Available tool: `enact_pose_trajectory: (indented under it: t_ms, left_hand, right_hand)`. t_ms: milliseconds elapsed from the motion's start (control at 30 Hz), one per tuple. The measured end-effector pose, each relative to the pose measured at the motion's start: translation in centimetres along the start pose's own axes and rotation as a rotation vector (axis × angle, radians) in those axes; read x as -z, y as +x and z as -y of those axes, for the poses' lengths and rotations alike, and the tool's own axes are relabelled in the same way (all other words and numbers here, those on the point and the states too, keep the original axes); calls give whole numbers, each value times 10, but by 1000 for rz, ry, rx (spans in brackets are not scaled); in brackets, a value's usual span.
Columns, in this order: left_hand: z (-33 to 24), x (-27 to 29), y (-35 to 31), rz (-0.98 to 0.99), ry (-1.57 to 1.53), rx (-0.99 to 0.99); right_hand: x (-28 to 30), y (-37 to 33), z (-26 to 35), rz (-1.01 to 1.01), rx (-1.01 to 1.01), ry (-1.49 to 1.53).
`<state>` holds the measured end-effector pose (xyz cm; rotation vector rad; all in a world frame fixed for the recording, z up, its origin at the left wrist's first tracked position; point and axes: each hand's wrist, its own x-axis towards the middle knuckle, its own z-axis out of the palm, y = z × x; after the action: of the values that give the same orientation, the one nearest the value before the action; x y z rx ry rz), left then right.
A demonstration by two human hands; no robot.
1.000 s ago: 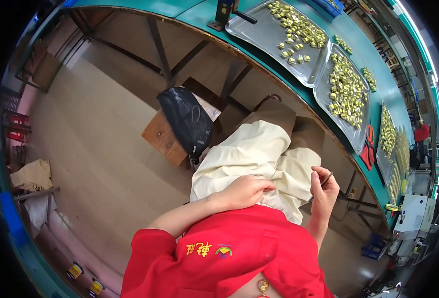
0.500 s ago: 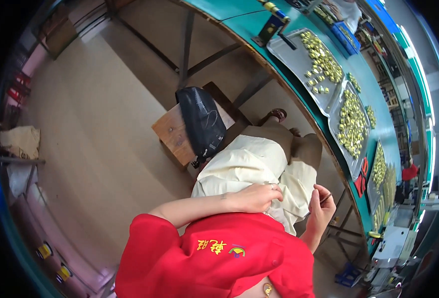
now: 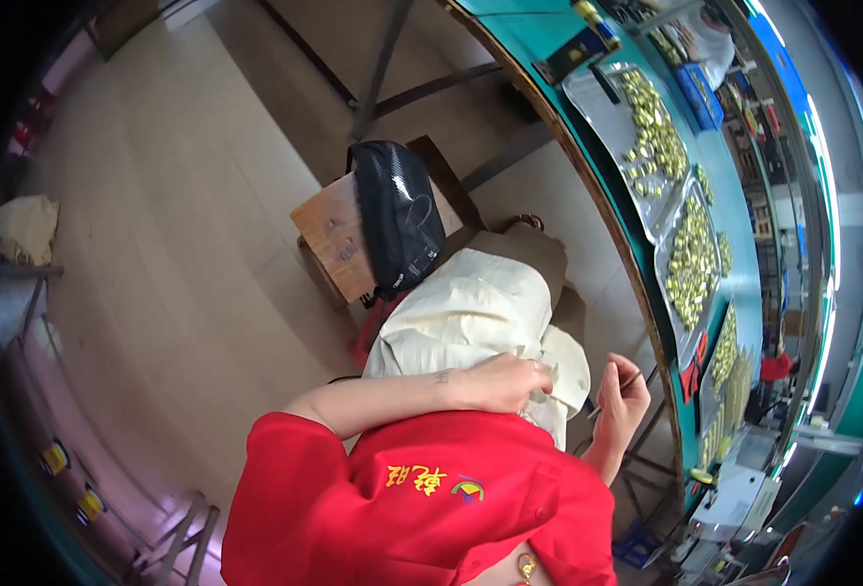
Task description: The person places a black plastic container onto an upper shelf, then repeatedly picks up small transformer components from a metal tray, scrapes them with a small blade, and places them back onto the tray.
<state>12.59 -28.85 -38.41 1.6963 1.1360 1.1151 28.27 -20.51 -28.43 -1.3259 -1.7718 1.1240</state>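
My left hand (image 3: pixel 511 382) lies across my lap against the cream shorts (image 3: pixel 461 311), its fingers curled in. What they hold, if anything, is hidden. To its right, above the edge of my lap, my right hand (image 3: pixel 623 408) is closed in a pinch on a thin, dark rod-like tool (image 3: pixel 631 380). A pale tip sticks out on the other side of the fingers. The tool is too small to tell its kind.
A green-topped bench (image 3: pixel 602 186) curves along my right. It carries metal trays (image 3: pixel 658 232) of small gold-coloured pieces (image 3: pixel 690 259), red-handled pliers or cutters (image 3: pixel 692 368), a blue bin (image 3: pixel 699 96) and a clamped device (image 3: pixel 578 54). A black bag (image 3: pixel 395 215) sits on a wooden stool (image 3: pixel 332 234).
The view has shifted, so the bench and trays sit further right and the stool higher. My left hand stays on my lap; my right hand still pinches the thin tool, raised slightly.
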Motion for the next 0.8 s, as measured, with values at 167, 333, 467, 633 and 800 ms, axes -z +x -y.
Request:
enact_pose_trajectory:
  t_ms: [167, 333, 467, 633, 800]
  left_hand:
    - [-1, 5, 2, 88, -11, 50]
    - [-7, 11, -2, 108, 2, 86]
    - [-5, 9, 0, 105, 1, 59]
    - [-8, 7, 12, 164, 31, 90]
    - [-8, 6, 21, 187, 16, 150]
  right_hand:
    - [-2, -4, -8, -39, -13, 43]
    - [-3, -5, -6, -42, -30, 52]
    - [2, -8, -12, -60, -45, 78]
    - [11, -3, -18, -63, -62, 103]
    - [21, 1, -27, -82, -65, 117]
